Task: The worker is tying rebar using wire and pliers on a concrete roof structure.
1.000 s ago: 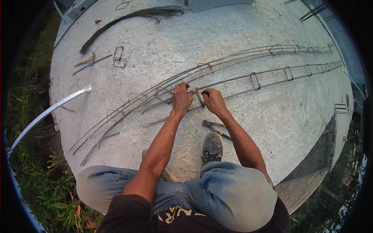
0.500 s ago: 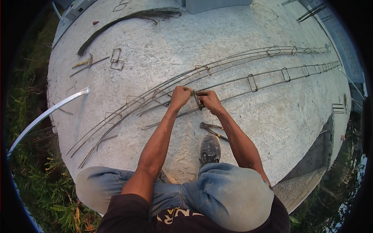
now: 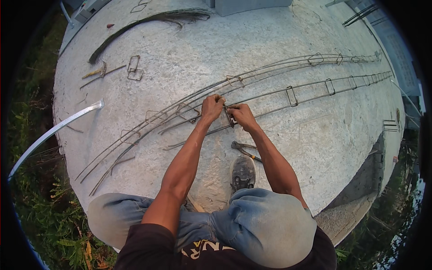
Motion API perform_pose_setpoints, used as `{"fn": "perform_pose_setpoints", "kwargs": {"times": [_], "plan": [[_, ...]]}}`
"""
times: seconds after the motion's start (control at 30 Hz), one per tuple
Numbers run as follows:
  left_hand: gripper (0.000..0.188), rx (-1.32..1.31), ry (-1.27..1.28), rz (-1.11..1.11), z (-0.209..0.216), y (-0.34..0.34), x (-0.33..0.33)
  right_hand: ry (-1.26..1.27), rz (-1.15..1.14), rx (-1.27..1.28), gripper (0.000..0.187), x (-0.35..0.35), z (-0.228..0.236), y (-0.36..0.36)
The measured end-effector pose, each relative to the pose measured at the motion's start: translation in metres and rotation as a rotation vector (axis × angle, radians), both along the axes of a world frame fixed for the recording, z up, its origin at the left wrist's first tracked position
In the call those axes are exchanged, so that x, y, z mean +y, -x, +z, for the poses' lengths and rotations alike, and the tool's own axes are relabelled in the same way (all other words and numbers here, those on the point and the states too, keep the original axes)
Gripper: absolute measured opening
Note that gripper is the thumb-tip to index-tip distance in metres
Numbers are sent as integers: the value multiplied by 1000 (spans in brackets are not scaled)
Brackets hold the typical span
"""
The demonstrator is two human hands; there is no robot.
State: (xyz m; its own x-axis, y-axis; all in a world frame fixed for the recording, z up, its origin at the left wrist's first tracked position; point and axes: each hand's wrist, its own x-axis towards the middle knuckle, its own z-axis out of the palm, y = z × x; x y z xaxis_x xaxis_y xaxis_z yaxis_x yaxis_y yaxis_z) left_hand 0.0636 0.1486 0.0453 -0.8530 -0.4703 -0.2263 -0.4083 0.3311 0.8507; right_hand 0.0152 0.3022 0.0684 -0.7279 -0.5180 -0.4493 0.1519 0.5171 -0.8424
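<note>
Two long steel bars with rectangular rebar stirrups point(image 3: 292, 96) along them lie across the concrete slab in front of me. My left hand point(image 3: 213, 107) is closed in a pinch at the far end of one stirrup, beside the far bar; what its fingertips hold is too small to make out. Close on its right, my right hand point(image 3: 242, 116) has its fingers curled on that same stirrup point(image 3: 229, 118), partly hiding it. Nearer me, a pair of pincers point(image 3: 245, 150) with dark jaws and orange-marked handles rests on the slab by my shoe point(image 3: 243, 173).
Beyond my hands lies a second bundle of long bars point(image 3: 198, 95) with loose stirrups. Farther left are a hammer point(image 3: 100, 71), two stirrups point(image 3: 134, 68) and a bundle of thin wire point(image 3: 139, 30). A slab opening point(image 3: 355, 186) is at right; a pale conduit point(image 3: 58, 128) curves in at left.
My left hand has risen slightly away from me and turned at the wrist. My right hand stays at the stirrup, almost unmoved.
</note>
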Motion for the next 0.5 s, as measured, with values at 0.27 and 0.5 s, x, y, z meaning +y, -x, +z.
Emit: {"fn": "perform_pose_setpoints", "kwargs": {"times": [0.27, 0.5], "plan": [[27, 16, 71, -146, -1, 7, -7, -158, 179, 150, 32, -4, 20, 5], [25, 130, -9, -108, 7, 3, -2, -77, 78, 191, 31, 1, 8, 5]]}}
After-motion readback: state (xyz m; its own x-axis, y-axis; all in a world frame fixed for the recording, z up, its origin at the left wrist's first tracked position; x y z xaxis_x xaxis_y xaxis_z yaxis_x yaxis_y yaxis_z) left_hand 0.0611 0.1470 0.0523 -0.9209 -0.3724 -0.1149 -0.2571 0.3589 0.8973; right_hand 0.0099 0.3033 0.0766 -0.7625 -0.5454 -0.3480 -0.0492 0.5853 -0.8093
